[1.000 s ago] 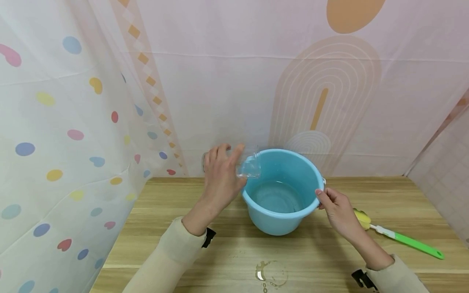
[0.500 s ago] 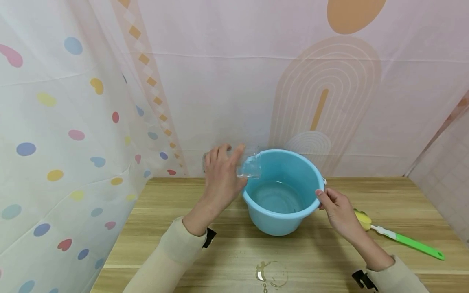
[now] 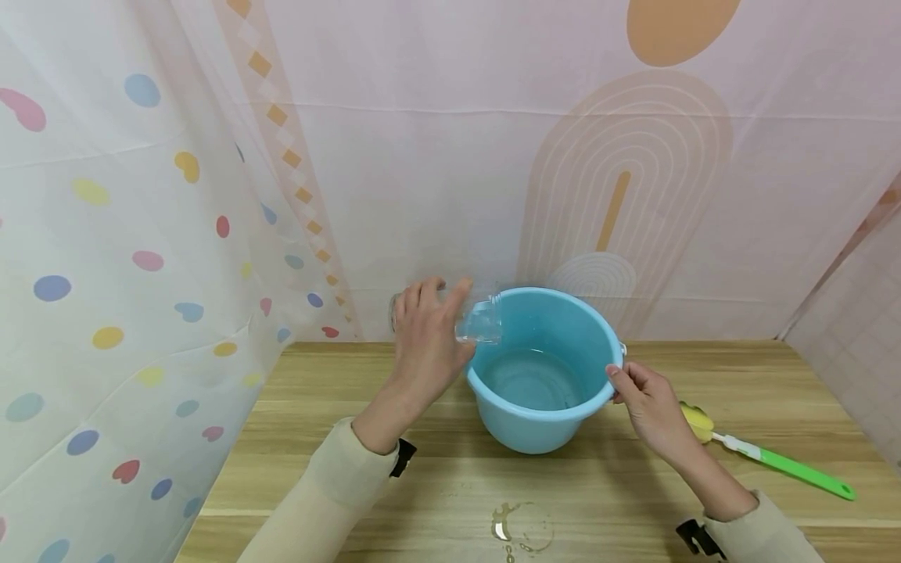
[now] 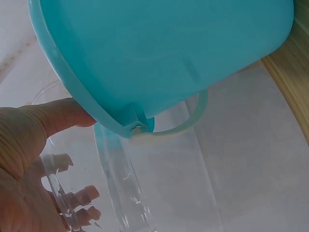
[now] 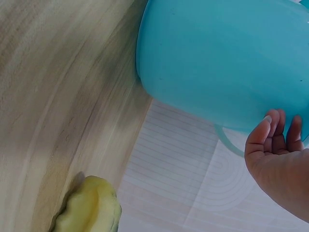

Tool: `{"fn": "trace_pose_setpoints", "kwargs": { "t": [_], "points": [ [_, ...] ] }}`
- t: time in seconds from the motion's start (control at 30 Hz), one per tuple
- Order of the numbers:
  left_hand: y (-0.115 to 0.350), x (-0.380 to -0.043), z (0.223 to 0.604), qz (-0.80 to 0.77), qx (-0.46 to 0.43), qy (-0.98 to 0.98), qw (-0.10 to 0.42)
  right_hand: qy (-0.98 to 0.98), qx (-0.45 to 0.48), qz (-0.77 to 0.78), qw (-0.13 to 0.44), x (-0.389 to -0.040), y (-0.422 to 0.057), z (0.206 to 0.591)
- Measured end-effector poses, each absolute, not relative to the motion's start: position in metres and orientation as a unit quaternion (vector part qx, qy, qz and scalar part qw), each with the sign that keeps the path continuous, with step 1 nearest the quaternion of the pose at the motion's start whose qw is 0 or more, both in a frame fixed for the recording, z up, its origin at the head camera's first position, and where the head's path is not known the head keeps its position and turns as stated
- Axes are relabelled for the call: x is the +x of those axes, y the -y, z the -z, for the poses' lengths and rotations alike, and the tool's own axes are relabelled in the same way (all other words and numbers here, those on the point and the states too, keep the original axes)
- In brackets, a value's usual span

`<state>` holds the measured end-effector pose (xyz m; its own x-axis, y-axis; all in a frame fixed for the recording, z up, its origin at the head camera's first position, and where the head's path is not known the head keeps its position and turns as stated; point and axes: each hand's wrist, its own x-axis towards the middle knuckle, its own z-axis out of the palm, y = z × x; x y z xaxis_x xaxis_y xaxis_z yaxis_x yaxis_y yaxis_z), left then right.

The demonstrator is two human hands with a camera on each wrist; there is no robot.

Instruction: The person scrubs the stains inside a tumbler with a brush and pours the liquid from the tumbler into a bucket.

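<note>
A clear cup [image 3: 482, 320] lies tilted almost on its side in my left hand [image 3: 428, 340], its mouth over the left rim of a light blue bucket [image 3: 535, 432]. Through its wall, in the left wrist view, the curled fingers [image 4: 87, 194] show, while the thumb [image 4: 67, 116] lies by the bucket rim. Shallow water [image 3: 531, 379] covers the bucket's bottom. At the opposite side my right hand [image 3: 651, 403] grips the rim, thumb on top and fingers beneath. The right wrist view shows those fingers [image 5: 275, 128] against the bucket's outer wall.
Right of the bucket lies a sponge brush with a yellow head [image 3: 695, 422] and green handle [image 3: 802, 467]. A wet ring [image 3: 528, 528] marks the wooden table [image 3: 317, 446] in front. Patterned cloth [image 3: 422, 172] hangs behind the table and at the left.
</note>
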<state>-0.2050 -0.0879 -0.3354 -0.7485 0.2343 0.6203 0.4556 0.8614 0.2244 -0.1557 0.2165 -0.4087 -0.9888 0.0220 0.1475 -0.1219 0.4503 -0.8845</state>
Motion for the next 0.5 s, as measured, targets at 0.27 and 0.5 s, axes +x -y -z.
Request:
{"fn": "trace_pose_setpoints", "kwargs": {
  "t": [0.27,0.5],
  "points": [
    [0.0883,-0.2045,0.3352,0.18,-0.193,0.915,0.305,0.848,0.031,-0.524,0.07,-0.1552,-0.2155,0.408],
    [0.0885,-0.2042,0.3351,0.178,-0.195,0.916,0.302,0.849,0.034,-0.522,0.072,-0.1551,-0.2151,0.4078]
  ]
}}
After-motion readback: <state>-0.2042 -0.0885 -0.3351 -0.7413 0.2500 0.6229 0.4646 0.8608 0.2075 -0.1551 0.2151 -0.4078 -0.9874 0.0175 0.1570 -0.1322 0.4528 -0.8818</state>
